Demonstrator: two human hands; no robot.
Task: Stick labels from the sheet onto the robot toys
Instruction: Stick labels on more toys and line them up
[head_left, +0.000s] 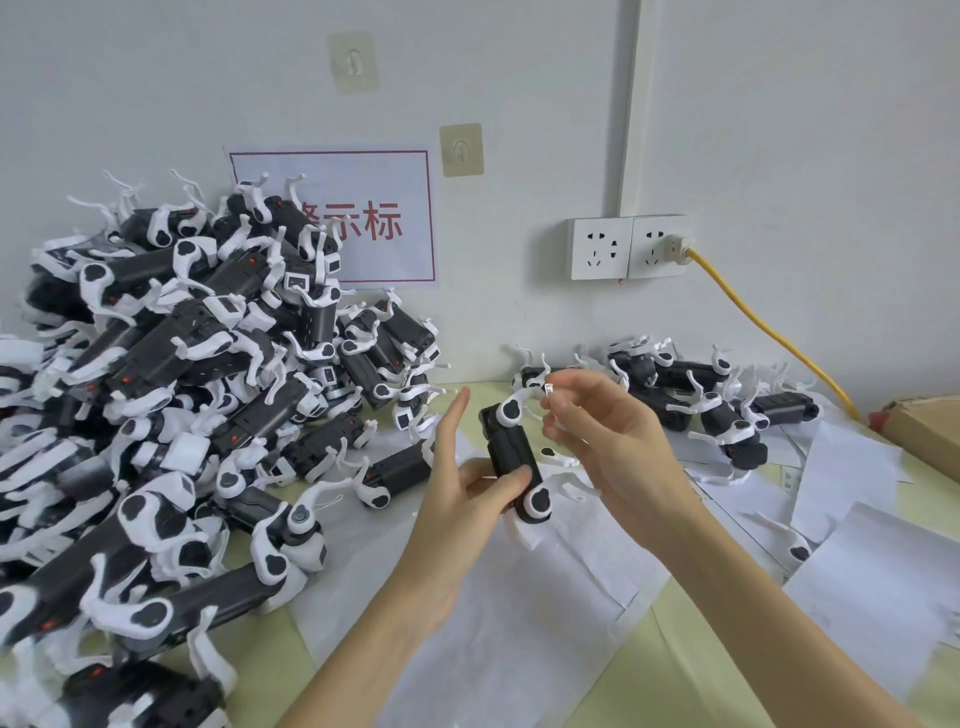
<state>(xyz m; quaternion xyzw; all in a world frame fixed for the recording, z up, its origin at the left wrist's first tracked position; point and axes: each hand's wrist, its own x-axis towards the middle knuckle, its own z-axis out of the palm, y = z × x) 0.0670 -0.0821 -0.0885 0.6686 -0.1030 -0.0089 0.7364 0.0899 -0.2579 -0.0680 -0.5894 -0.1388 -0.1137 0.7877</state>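
Left hand (460, 483) grips a black-bodied robot toy (511, 457) low on its body, thumb curled across the front, index finger straight and pointing up clear of it. Right hand (602, 431) sits just beside the toy's upper end, thumb and forefinger pinching a small white label (548, 388) close to the toy's white leg joint; remaining fingers loosely curled. Label not yet down on the toy, by the look of it: the step in hand seems to be placement. Next move would call for steadying the toy and pressing the label flat onto its intended face; which face cannot be told. Beneath the hands, white backing sheets (519, 623) lie spread over a pale green table (691, 670); no printing on them legible. Large heap of like toys (171, 389) to the left, against the wall; smaller group (691, 395) behind the right hand. Whether either group is labelled cannot be told. Wall notice (363, 218), red border, red characters "示标" readable, the rest hidden by the heap. Double wall socket (628, 248) with one plug and yellow cable (769, 332). Cardboard box (924, 415) at far right.
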